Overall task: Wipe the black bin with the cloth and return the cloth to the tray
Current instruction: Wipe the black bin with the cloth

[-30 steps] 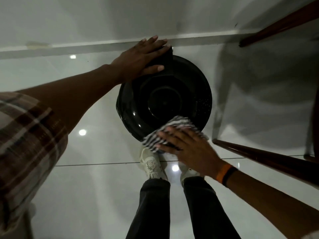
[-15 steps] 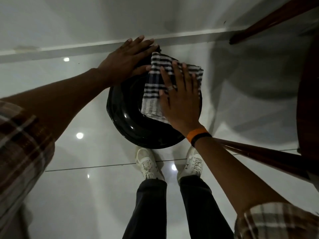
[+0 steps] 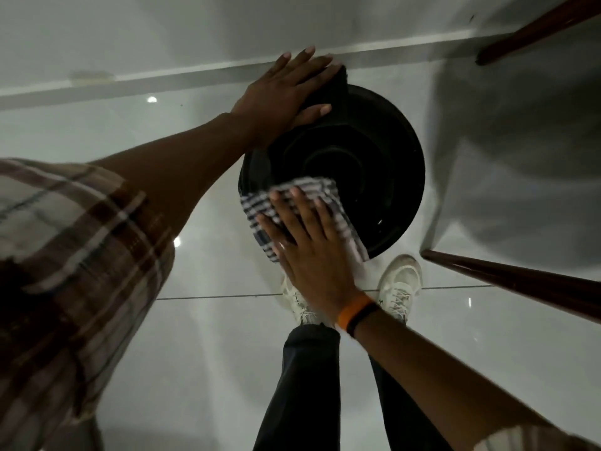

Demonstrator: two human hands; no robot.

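Note:
A round black bin [image 3: 383,177] with a glossy lid stands on the floor right in front of my feet. My left hand [image 3: 286,96] lies flat on the bin's far left edge, over its raised black lid part, holding it steady. A checked blue-and-white cloth [image 3: 260,206] is spread over the bin's near left rim. My right hand [image 3: 312,252], with an orange and a black wristband, presses flat on that cloth with fingers spread. No tray is in view.
White glossy floor tiles [image 3: 211,336] reflect ceiling lights. A white skirting board [image 3: 195,73] and wall run behind the bin. Dark wooden furniture legs [image 3: 520,284] stand close on the right, another at the top right [image 3: 536,27]. My white shoes [image 3: 401,284] stand just below the bin.
My right hand has pulled the cloth from the far top of the bin lid back to its near left rim. My left hand has kept its place on the far edge.

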